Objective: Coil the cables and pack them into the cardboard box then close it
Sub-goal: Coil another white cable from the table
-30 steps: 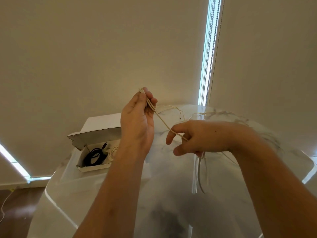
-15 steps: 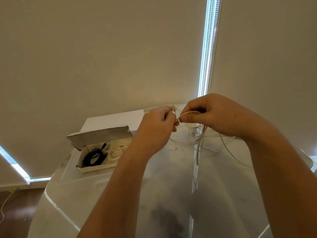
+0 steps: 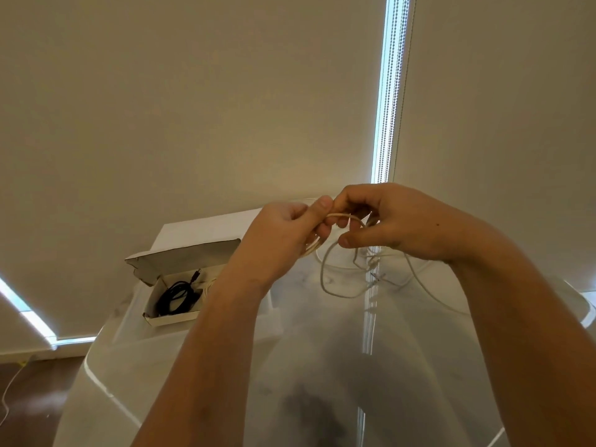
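A thin cream cable (image 3: 325,279) hangs in loops over the glossy white table (image 3: 322,366). My left hand (image 3: 280,240) grips a small bundle of its turns between thumb and fingers. Close beside it, my right hand (image 3: 387,221) pinches the same cable and bends a fresh loop toward the bundle. The loose tail trails off to the right across the table. At the back left stands the open white cardboard box (image 3: 171,317), lid flap up, with a coiled black cable (image 3: 177,298) inside. My left forearm hides the box's right end.
Beige roller blinds (image 3: 225,108) close off the back, with a bright gap and bead chain (image 3: 385,108) between them. The table's left edge drops to a dark wooden floor (image 3: 32,398), where a thin white cord (image 3: 9,391) lies.
My two hands came together from apart; the right hand rose from the table and carried another loop of cream cable to the left hand, which lowered slightly and now holds more turns.
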Demonstrator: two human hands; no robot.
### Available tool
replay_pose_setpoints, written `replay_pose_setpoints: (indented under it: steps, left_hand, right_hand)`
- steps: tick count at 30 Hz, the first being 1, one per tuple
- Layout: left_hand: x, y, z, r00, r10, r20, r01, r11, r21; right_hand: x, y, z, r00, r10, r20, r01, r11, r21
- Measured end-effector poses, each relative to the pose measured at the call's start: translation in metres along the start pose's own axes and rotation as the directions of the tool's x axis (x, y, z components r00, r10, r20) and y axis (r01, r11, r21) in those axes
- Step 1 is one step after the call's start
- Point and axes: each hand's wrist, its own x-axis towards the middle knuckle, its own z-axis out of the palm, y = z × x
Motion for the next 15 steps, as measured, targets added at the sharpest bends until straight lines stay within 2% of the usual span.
replay_pose_setpoints:
  steps: [3, 6, 11, 15]
  left_hand:
    - [0.0016, -0.0005, 0.0003, 0.997, -0.012, -0.075, 0.007, 0.998, -0.061]
    - [0.0027, -0.0004, -0.0017, 0.992, -0.031, -0.122, 0.013, 0.990, -0.142]
    - [0.0037, 0.0004, 0.0028, 0.996, -0.072, -0.056, 0.045, 0.922, -0.385]
    - [0.0044, 0.0025, 0.0060, 0.993, -0.118, -0.011, 0.089, 0.799, -0.595]
  right_hand:
    - [-0.0003, 0.0038, 0.0007, 1.000, 0.020, 0.005, -0.020, 1.000, -0.007]
    - [-0.0015, 0.0062, -0.0011, 0.999, 0.037, -0.024, -0.036, 0.998, 0.058]
    - [-0.0014, 0.0045, -0.0011, 1.000, 0.030, 0.006, -0.031, 0.994, 0.105]
    - [-0.0029, 0.0044, -0.0041, 1.000, 0.018, 0.004, -0.019, 0.992, 0.127]
